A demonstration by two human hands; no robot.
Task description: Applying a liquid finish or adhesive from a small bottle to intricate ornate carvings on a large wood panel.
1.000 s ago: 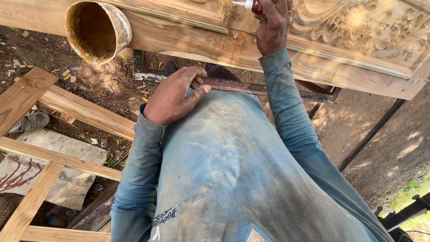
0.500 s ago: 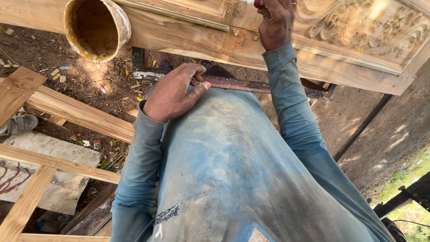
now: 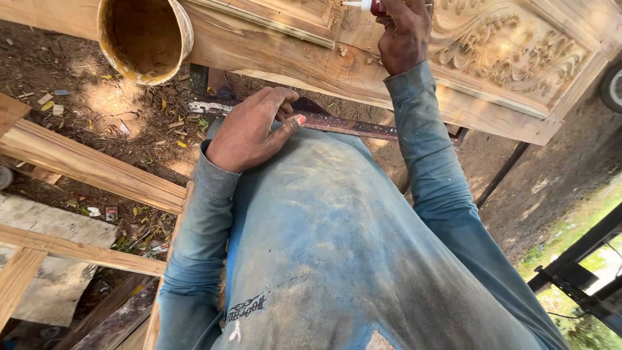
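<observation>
Right hand [image 3: 403, 35] at one o'clock grips a small red bottle [image 3: 374, 6] over the carved wooden panel [image 3: 518, 58]. Left hand [image 3: 249, 129], fingers together, rests on the dusty blue shirt [image 3: 324, 246]

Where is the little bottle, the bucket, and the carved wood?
Small bottle [image 3: 370, 6], head view, on its red body.
Bucket [image 3: 144, 35], head view, on its inner wall.
Carved wooden panel [image 3: 512, 48], head view, on the leaf carving.

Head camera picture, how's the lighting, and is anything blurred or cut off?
Head view: patchy sun and shade on the ground; the carved wooden panel is brightly lit; the right hand and its small bottle are cropped by the top edge; the left hand is sharp.
</observation>
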